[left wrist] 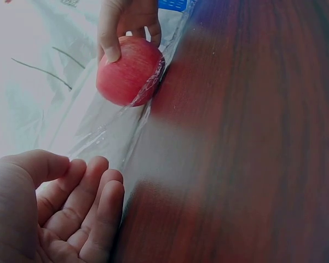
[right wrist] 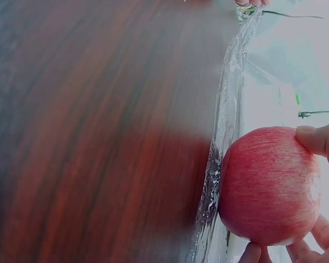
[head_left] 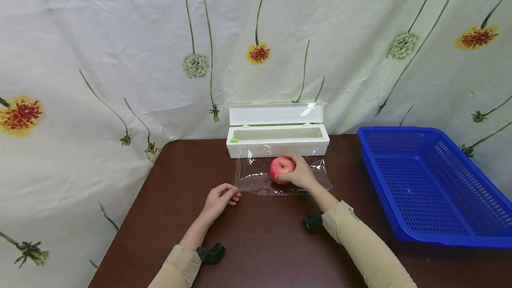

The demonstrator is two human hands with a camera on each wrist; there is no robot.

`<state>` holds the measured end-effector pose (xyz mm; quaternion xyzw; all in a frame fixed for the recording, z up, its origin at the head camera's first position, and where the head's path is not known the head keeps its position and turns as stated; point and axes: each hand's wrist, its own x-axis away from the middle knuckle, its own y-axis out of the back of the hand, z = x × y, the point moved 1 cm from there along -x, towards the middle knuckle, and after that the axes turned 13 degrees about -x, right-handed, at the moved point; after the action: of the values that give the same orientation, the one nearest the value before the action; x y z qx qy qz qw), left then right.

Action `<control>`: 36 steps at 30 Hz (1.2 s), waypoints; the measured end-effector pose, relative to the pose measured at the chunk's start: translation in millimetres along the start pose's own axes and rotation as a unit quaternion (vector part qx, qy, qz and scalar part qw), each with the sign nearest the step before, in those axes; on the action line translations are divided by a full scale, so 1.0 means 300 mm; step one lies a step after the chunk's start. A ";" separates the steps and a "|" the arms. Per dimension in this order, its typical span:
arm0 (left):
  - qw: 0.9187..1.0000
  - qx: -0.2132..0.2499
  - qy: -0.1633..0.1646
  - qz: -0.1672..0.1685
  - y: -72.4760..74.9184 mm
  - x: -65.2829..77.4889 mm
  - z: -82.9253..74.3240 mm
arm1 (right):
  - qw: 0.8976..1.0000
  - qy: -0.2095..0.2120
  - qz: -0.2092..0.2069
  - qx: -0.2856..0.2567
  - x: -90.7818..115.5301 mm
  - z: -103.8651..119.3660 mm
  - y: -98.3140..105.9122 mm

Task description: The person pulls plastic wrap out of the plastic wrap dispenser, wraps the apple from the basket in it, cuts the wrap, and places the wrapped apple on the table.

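Note:
A red apple (head_left: 281, 170) sits on a sheet of clear cling film (head_left: 256, 181), with my right hand (head_left: 298, 172) gripping it from the right side. In the right wrist view, thumb and fingertips press around the apple (right wrist: 271, 186). My left hand (head_left: 222, 197) is at the film's near left corner. Its thumb and index finger pinch the film edge in the left wrist view, the other fingers (left wrist: 107, 208) loosely bent. The film runs back to a white dispenser box (head_left: 276, 149), whose clear lid (head_left: 276, 114) stands raised.
A blue plastic basket (head_left: 420, 238) stands at the right of the brown table (head_left: 256, 239). A small green piece (head_left: 234, 139) shows at the box's left end. Behind the table hangs a flowered cloth (head_left: 160, 57).

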<state>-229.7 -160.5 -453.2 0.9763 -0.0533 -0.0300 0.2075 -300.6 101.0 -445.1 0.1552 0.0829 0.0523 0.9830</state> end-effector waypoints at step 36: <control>1.000 0.010 -0.004 -0.002 -0.001 -0.005 0.018 | 1.000 -0.009 0.001 -0.012 0.017 -0.002 0.010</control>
<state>-231.7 -162.4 -458.2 0.9783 -0.0527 -0.0335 0.1977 -295.9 104.8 -445.6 0.1438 0.0737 0.0532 0.9854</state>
